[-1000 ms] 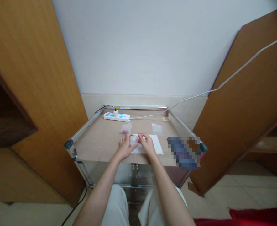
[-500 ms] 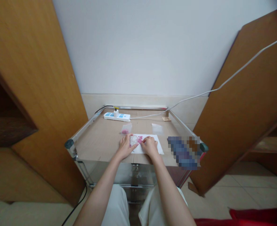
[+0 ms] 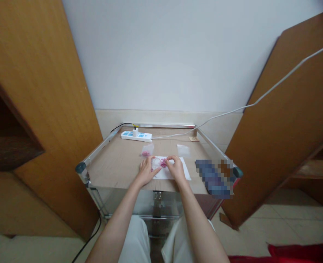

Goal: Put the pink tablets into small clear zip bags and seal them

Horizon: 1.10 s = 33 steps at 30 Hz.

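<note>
A white sheet of paper [image 3: 183, 170] lies on the small table [image 3: 114, 160], with a cluster of small pink beads [image 3: 163, 163] on it. My left hand [image 3: 145, 170] rests on the paper's left edge, fingers curled, beside a small clear bag [image 3: 156, 164]. My right hand [image 3: 175, 168] sits just right of the beads, its fingertips pinched together at them; whether a bead is between them is too small to see.
A clear bag with pink beads [image 3: 146, 150] and an empty-looking clear bag [image 3: 183, 149] lie behind the paper. A white power strip [image 3: 136, 136] with a cable sits at the back. A pixelated dark object [image 3: 215, 175] lies at the right. Wooden panels flank the table.
My right hand drew back towards me, uncovering the beads on the paper, then moved forward to them again. My left hand stayed where it was.
</note>
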Each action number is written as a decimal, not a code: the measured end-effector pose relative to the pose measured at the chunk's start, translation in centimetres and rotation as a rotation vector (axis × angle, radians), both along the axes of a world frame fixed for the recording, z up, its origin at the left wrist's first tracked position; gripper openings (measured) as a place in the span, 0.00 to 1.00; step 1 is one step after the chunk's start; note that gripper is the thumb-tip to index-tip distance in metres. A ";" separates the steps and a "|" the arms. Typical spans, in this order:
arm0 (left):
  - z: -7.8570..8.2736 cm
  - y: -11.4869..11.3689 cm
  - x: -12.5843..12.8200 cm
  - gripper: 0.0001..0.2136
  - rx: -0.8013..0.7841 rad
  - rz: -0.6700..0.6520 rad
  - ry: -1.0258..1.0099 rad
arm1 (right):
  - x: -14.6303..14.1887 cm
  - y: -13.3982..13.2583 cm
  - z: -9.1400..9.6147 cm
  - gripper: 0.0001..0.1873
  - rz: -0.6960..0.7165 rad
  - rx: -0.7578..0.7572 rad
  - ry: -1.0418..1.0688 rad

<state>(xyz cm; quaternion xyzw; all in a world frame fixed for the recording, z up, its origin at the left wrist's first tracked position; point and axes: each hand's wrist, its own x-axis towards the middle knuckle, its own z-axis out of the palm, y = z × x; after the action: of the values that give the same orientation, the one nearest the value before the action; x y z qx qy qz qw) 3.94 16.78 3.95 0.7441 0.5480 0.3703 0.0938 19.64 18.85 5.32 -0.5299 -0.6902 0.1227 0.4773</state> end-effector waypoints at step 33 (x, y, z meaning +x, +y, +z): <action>0.6 -0.4 0.0 0.23 -0.020 -0.122 -0.126 | -1.7 -0.1 -0.2 0.10 0.252 -0.045 0.143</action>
<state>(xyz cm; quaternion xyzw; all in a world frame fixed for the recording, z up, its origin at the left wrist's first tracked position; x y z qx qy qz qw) 3.94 16.40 4.58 0.7505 0.4982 0.4045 0.1578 17.91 18.70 5.12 -0.4396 -0.7125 0.2346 0.4939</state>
